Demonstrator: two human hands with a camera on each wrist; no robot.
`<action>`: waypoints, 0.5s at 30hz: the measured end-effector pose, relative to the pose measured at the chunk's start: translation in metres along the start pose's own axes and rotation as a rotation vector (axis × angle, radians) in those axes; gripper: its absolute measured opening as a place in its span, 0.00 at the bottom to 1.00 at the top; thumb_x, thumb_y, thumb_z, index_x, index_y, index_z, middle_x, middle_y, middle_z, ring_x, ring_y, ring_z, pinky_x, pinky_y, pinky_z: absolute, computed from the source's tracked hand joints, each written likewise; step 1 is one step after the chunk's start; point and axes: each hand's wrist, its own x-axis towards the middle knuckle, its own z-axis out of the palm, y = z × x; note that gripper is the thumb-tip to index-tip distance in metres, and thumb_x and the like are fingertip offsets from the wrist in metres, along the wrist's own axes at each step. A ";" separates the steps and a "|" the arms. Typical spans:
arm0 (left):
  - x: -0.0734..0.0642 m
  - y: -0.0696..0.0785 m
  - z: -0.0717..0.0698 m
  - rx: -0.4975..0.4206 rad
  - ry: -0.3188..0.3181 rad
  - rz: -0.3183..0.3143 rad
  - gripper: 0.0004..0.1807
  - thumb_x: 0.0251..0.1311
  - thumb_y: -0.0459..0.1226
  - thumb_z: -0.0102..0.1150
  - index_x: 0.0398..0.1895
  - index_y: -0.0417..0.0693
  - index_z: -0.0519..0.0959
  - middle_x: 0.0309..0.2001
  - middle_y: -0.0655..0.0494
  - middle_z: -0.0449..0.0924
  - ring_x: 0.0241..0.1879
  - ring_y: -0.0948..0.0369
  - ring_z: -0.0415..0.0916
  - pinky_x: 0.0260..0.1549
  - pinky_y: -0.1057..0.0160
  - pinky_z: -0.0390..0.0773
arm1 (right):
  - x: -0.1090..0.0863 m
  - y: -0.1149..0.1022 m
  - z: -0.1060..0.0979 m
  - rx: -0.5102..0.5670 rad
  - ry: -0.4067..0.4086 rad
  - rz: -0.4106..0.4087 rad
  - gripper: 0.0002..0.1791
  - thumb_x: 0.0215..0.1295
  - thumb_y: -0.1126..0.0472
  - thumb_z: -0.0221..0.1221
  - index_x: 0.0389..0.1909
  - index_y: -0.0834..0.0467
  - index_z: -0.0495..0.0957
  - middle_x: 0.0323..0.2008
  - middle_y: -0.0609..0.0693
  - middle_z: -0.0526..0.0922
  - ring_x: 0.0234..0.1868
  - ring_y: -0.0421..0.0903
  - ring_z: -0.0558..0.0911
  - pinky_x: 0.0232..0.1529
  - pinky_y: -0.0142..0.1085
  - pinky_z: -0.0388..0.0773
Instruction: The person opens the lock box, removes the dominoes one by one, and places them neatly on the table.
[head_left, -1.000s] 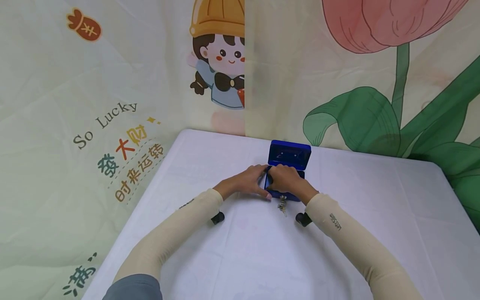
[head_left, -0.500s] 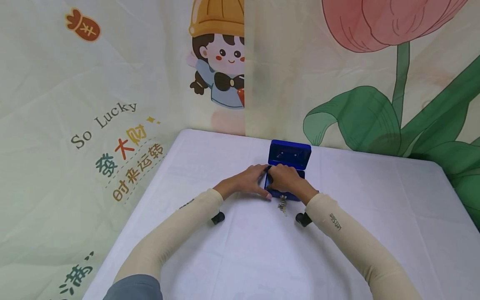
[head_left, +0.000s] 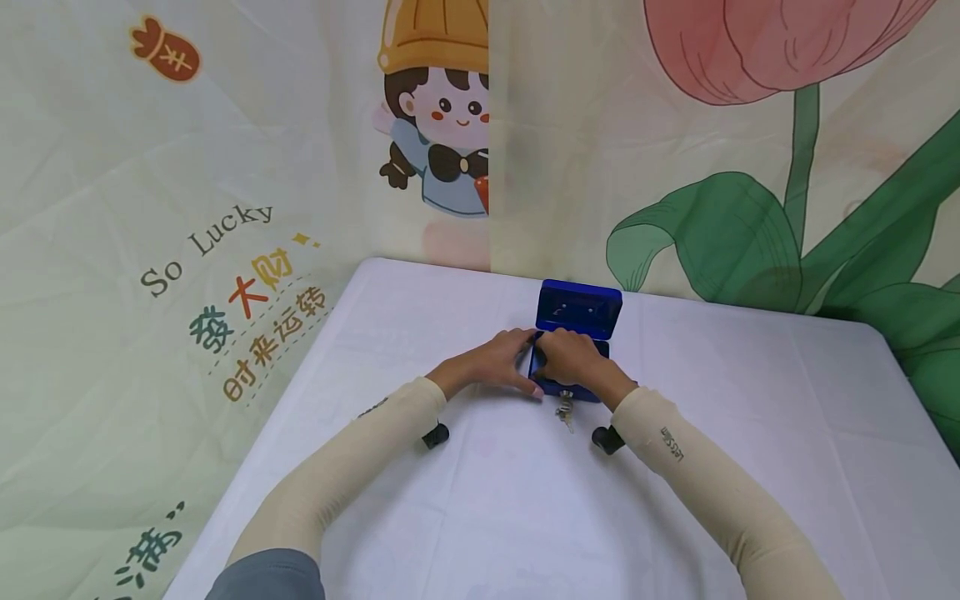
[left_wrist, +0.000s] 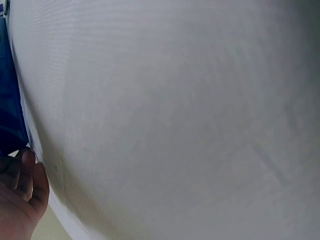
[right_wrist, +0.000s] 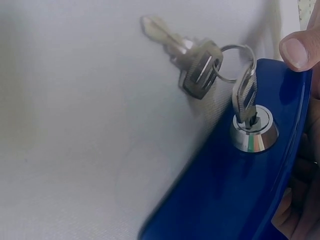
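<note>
A small blue metal cash box point(right_wrist: 215, 185) stands on the table with its lid point(head_left: 577, 310) raised. My left hand point(head_left: 498, 360) holds the box at its left side, thumb at the front corner and fingers farther back. My right hand point(head_left: 573, 360) reaches down into the box with bent fingers; what they hold or touch is hidden. One key point(right_wrist: 245, 97) sits in the round front lock point(right_wrist: 255, 135). A second key point(right_wrist: 200, 70) hangs from it on a ring. In the left wrist view, fingers point(left_wrist: 39, 185) lie by the box's corner.
A white cloth point(head_left: 480, 517) covers the table. Behind it hangs a printed backdrop point(head_left: 555, 167) with a tulip and a cartoon figure. Below each wrist juts a small black camera, the left one point(head_left: 436, 436) and the right one point(head_left: 607, 439).
</note>
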 end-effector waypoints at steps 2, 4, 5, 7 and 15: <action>0.000 0.000 0.000 -0.005 -0.002 -0.002 0.65 0.46 0.60 0.76 0.80 0.45 0.49 0.76 0.46 0.59 0.76 0.50 0.56 0.74 0.51 0.59 | 0.000 0.000 0.000 -0.004 -0.001 0.000 0.25 0.57 0.49 0.73 0.51 0.60 0.84 0.38 0.53 0.87 0.35 0.48 0.83 0.45 0.45 0.85; 0.000 0.000 0.000 -0.004 -0.001 -0.002 0.65 0.46 0.60 0.75 0.80 0.44 0.50 0.76 0.45 0.59 0.76 0.50 0.56 0.74 0.51 0.60 | 0.000 0.000 0.001 -0.007 -0.001 0.001 0.25 0.57 0.49 0.73 0.51 0.60 0.84 0.38 0.53 0.87 0.35 0.48 0.83 0.45 0.45 0.85; 0.000 -0.001 0.000 -0.004 -0.001 -0.003 0.65 0.46 0.60 0.75 0.80 0.44 0.50 0.76 0.45 0.59 0.76 0.50 0.56 0.74 0.51 0.60 | 0.000 0.000 0.001 -0.007 0.000 0.002 0.25 0.57 0.49 0.73 0.51 0.60 0.84 0.38 0.53 0.87 0.35 0.48 0.83 0.45 0.46 0.85; 0.000 -0.001 0.000 -0.002 -0.001 -0.005 0.65 0.46 0.61 0.75 0.80 0.45 0.49 0.76 0.46 0.59 0.76 0.50 0.56 0.74 0.51 0.60 | 0.000 0.000 0.000 -0.007 0.001 0.000 0.25 0.57 0.49 0.73 0.51 0.60 0.84 0.38 0.53 0.87 0.35 0.48 0.83 0.45 0.46 0.85; 0.000 -0.002 0.001 0.000 -0.003 -0.015 0.65 0.46 0.62 0.75 0.81 0.46 0.49 0.77 0.47 0.58 0.77 0.51 0.54 0.74 0.51 0.59 | -0.001 0.000 0.000 -0.011 0.000 -0.007 0.25 0.57 0.49 0.73 0.50 0.60 0.84 0.37 0.53 0.87 0.34 0.47 0.83 0.45 0.46 0.85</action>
